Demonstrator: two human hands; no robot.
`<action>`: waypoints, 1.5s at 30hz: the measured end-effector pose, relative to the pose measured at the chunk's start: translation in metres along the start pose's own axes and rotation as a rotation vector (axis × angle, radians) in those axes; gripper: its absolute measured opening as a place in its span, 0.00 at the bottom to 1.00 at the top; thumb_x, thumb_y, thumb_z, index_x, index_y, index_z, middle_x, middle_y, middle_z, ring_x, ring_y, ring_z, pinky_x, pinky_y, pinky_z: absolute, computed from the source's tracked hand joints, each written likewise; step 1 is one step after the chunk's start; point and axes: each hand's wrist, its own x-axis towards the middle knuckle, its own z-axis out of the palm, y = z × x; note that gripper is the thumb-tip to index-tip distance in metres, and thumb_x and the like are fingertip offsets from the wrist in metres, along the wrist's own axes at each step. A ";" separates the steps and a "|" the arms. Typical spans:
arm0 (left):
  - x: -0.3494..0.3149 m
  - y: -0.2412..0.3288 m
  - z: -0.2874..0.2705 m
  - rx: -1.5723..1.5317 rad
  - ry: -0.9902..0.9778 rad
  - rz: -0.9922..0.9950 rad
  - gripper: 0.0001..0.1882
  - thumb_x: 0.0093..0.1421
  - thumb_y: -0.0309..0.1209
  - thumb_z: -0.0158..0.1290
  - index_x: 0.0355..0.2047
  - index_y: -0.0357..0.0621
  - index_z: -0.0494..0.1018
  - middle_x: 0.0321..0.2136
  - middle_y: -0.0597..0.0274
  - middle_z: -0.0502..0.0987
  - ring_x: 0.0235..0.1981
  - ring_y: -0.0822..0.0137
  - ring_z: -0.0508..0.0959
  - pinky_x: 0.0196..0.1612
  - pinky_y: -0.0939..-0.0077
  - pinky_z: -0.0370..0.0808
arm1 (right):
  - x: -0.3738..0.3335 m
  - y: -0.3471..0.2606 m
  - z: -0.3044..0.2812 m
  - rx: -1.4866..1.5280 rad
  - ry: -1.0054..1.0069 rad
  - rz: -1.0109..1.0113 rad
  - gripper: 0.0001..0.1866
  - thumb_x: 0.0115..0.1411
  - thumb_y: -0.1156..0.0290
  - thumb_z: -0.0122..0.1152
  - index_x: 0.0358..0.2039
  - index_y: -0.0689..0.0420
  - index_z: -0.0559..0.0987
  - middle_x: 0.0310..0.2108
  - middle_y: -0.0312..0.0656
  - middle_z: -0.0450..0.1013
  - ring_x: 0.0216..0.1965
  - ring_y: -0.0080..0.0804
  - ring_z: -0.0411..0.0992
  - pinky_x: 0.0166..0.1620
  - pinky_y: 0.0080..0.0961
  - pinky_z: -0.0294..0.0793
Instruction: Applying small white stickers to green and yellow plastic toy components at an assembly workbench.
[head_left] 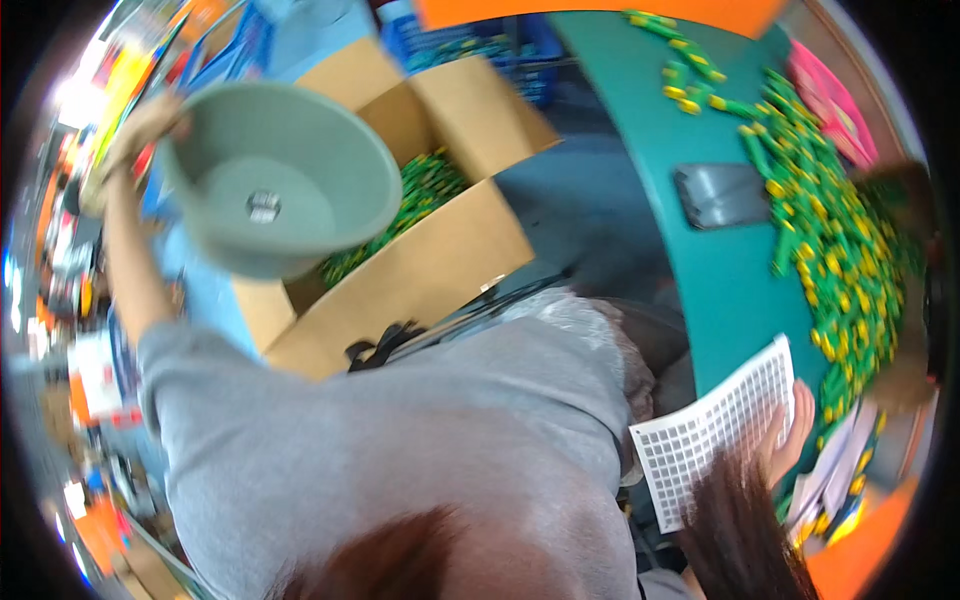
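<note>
A grey-green plastic basin (335, 165) hangs over the left part of an open cardboard box. My left hand (150, 130), arm stretched out to the far left, grips its rim; the basin is tilted so its inside faces me, with only a small label on the bottom. Below and beside it, the box (430, 285) holds many small green-and-yellow pieces (430, 190). On the right, my right hand (791, 440) has hold of a white sheet (705, 435) printed with a grid of dark squares, near the table edge. Hair hides part of that hand and the sheet.
A green table (640, 120) curves along the right, bearing a long heap of green-and-yellow pieces (840, 260), a black tray (722, 195) and a pink basin (830, 105). Blue crates (535, 75) stand beyond the box. White papers (835, 465) lie at the lower right.
</note>
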 end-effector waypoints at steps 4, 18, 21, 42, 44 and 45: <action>-0.057 0.102 -0.062 -1.244 -0.083 -0.283 0.36 0.44 0.23 0.54 0.58 0.36 0.68 0.45 0.58 0.77 0.42 0.68 0.78 0.49 0.76 0.75 | -0.010 0.041 0.004 0.144 0.125 0.249 0.16 0.68 0.74 0.54 0.54 0.64 0.76 0.55 0.47 0.73 0.59 0.40 0.68 0.63 0.33 0.63; 0.156 0.326 -0.011 -1.366 0.132 -0.093 0.21 0.52 0.23 0.52 0.48 0.34 0.69 0.36 0.57 0.77 0.33 0.67 0.78 0.37 0.75 0.75 | -0.039 0.036 0.004 0.381 0.360 0.520 0.14 0.70 0.72 0.53 0.52 0.61 0.78 0.55 0.44 0.72 0.59 0.32 0.68 0.61 0.31 0.65; 0.195 0.373 -0.012 -1.312 0.112 -0.070 0.19 0.52 0.24 0.53 0.46 0.35 0.70 0.32 0.57 0.76 0.29 0.68 0.76 0.29 0.74 0.73 | -0.042 0.041 0.005 0.443 0.347 0.502 0.14 0.69 0.74 0.53 0.52 0.62 0.78 0.54 0.44 0.72 0.58 0.33 0.68 0.60 0.29 0.65; 0.017 0.807 -0.009 -1.078 0.292 1.533 0.13 0.56 0.27 0.61 0.43 0.42 0.79 0.41 0.59 0.78 0.41 0.60 0.78 0.41 0.66 0.77 | -0.042 0.054 -0.024 0.874 0.235 0.971 0.08 0.61 0.70 0.66 0.38 0.60 0.80 0.31 0.31 0.76 0.32 0.14 0.71 0.38 0.12 0.68; 0.019 0.834 -0.001 -1.102 0.280 1.554 0.13 0.56 0.28 0.62 0.42 0.42 0.79 0.40 0.60 0.78 0.41 0.60 0.78 0.40 0.66 0.77 | -0.042 0.047 -0.017 1.023 0.398 1.018 0.07 0.62 0.74 0.65 0.39 0.62 0.80 0.34 0.35 0.78 0.36 0.15 0.74 0.40 0.13 0.73; 0.019 0.841 0.002 -1.126 0.277 1.578 0.13 0.55 0.30 0.63 0.42 0.43 0.80 0.39 0.61 0.78 0.40 0.60 0.77 0.40 0.66 0.76 | -0.040 0.045 -0.013 1.067 0.427 1.019 0.07 0.61 0.76 0.65 0.40 0.63 0.81 0.35 0.37 0.79 0.36 0.16 0.75 0.41 0.14 0.74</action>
